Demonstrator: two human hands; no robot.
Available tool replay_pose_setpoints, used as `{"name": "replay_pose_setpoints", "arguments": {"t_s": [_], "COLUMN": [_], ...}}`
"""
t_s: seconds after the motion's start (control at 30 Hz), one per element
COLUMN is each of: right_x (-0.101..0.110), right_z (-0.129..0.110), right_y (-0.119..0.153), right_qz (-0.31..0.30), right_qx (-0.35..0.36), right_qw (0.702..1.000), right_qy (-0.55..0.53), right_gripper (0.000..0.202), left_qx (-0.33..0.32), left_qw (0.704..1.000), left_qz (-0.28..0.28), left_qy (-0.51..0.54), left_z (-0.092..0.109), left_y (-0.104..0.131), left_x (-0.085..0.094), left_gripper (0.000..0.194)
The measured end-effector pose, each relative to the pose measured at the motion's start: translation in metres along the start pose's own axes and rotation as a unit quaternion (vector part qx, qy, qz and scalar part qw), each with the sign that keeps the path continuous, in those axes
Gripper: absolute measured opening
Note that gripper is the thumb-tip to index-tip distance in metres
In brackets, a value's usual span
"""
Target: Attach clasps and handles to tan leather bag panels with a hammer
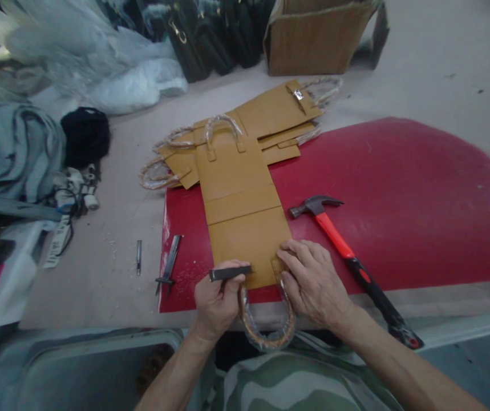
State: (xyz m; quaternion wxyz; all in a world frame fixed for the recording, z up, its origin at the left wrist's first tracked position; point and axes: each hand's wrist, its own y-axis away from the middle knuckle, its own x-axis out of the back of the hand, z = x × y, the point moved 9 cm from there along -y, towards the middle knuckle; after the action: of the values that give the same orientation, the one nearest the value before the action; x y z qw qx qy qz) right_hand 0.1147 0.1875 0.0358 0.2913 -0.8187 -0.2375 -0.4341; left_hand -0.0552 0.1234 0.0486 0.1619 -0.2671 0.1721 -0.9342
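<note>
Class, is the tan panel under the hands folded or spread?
Spread: the tan panel lies flat, looped handles at its far and near ends.

Pale, wide worktable (424, 68), blue-grey floor (476, 362) below

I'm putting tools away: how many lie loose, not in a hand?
3: a hammer right of the right hand, a pronged tool at the red mat's left edge, and a small metal rod left of that. Others may be hidden.
</note>
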Motion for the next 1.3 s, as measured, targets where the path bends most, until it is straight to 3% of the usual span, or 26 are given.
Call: {"name": "replay_pose_setpoints", "arguments": {"t_s": [0.13,0.73,1.0,1.3], "right_x": [0.001,-0.002,-0.001,-0.001], "right_z": [0.0,0.002,0.001,0.001], "right_y": [0.001,0.001,0.001,0.002], "right_qz": [0.0,-0.016,-0.02,-0.019], "right_qx": [-0.002,-0.016,-0.015,-0.017], "right_qw": [1.0,1.0,1.0,1.0], "right_qy": [0.003,0.011,0.009,0.009], "right_gripper": [0.028,0.028,0.028,0.027], "left_qx": [-0.037,-0.069,-0.022,-0.121], "left_qw": [0.999,0.995,0.995,0.981], "left_qz": [-0.007,-0.023,-0.039,-0.03], "left_qy": [-0.019,-0.065,-0.091,-0.147], "left_z": [0.011,0.022,0.018,0.031], "left_y": [-0.003,-0.009,-0.017,-0.007], "left_x": [-0.006,-0.018,-0.024,-0.028], "left_gripper": [0.017,0.013,0.013,0.016]}}
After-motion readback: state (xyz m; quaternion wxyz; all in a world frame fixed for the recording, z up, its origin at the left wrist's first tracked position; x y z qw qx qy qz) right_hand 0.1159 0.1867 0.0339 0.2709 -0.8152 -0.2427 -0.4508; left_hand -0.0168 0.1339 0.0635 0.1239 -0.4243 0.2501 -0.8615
